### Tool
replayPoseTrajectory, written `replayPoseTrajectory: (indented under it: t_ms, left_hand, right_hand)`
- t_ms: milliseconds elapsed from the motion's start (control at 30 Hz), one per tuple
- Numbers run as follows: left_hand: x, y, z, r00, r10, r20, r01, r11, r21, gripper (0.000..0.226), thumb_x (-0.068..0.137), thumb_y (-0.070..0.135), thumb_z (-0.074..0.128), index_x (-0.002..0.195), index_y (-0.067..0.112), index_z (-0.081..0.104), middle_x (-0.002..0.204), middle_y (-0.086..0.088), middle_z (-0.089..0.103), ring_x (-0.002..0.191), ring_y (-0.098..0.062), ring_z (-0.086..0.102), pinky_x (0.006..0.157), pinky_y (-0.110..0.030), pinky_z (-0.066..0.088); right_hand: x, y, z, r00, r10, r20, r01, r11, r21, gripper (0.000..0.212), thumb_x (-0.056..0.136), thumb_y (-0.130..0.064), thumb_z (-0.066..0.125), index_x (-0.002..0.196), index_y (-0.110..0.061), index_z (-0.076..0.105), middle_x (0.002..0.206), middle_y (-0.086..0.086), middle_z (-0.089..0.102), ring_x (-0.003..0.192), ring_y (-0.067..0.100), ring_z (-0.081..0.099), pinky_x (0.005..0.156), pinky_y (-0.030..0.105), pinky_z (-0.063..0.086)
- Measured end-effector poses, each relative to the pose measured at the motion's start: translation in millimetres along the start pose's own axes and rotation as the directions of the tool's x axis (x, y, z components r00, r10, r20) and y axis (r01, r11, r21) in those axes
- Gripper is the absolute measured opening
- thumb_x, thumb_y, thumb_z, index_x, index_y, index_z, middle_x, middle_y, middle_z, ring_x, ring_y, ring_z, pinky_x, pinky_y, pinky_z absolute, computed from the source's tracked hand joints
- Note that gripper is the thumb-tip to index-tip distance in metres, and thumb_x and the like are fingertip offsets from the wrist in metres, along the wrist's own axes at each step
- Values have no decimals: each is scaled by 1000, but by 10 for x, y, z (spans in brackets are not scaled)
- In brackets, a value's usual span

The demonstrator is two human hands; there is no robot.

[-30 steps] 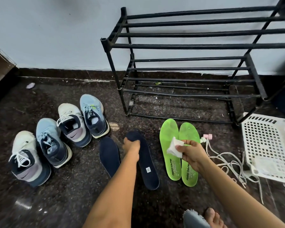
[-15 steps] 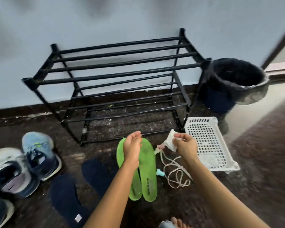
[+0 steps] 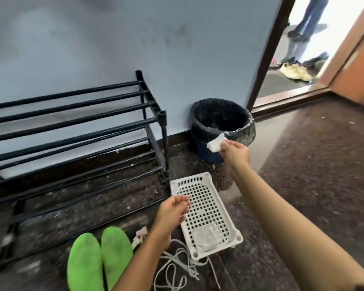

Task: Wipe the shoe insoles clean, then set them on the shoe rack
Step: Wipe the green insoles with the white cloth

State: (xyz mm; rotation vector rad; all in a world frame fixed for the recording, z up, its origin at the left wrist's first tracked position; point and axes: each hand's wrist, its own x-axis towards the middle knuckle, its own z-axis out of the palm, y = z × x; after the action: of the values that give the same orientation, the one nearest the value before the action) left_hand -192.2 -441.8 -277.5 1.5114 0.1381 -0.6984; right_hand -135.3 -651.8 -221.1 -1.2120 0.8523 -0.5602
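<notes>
On the floor at lower left, the green insoles [image 3: 99, 259] lie before the shoe rack [image 3: 72, 122], not yet racked. Your left hand [image 3: 172, 211] has lifted off them, loosely curled and empty. Your right hand [image 3: 235, 152], pinching the wipe [image 3: 215, 143], has swung to the bin [image 3: 219, 120]; wiping looks finished.

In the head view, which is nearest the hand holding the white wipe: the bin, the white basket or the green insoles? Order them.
1. Bin: just behind the right hand.
2. White basket: on the floor below it.
3. Green insoles: far lower left.
</notes>
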Motion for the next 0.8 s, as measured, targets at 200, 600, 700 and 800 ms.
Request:
replayPoseTrajectory:
  t_ms: [200, 600, 700, 800]
  left_hand:
    - [162, 170, 242, 999, 41, 23, -41, 999, 10, 20, 99, 6, 48, 102, 16, 65, 98, 1, 70, 85, -10, 60, 79, -25, 47]
    - [259, -1, 162, 1000, -22, 0, 22, 1000, 11, 18, 98, 8, 51, 107, 15, 66, 104, -1, 72, 91, -11, 63, 84, -28, 50]
    - [233, -46, 145, 999, -40, -9, 40, 999, 7, 18, 99, 9, 51, 106, 16, 66, 105, -1, 72, 93, -12, 63, 88, -31, 50]
    - [214, -65, 134, 999, -43, -19, 43, 999, -3, 18, 99, 9, 51, 105, 17, 66, 105, 0, 71, 94, -12, 63, 87, -30, 49]
  right_hand:
    - [749, -533, 263, 992, 64, 108, -98, 935, 341, 24, 91, 7, 47, 114, 8, 53, 96, 14, 59, 91, 21, 59, 85, 29, 51]
    - [1323, -87, -86, 961, 259, 94, -276, 901, 335, 30, 93, -2, 47, 123, 3, 51, 128, 19, 54, 116, 28, 55, 97, 32, 47]
    - [1124, -5, -188, 968, 225, 115, -247, 936, 252, 21, 92, -7, 52, 111, -2, 59, 107, 14, 66, 90, 21, 64, 82, 27, 54]
    - [785, 141, -220, 980, 125, 153, -146, 980, 136, 21, 86, -6, 59, 106, -2, 63, 86, 9, 68, 69, 14, 61, 64, 20, 53]
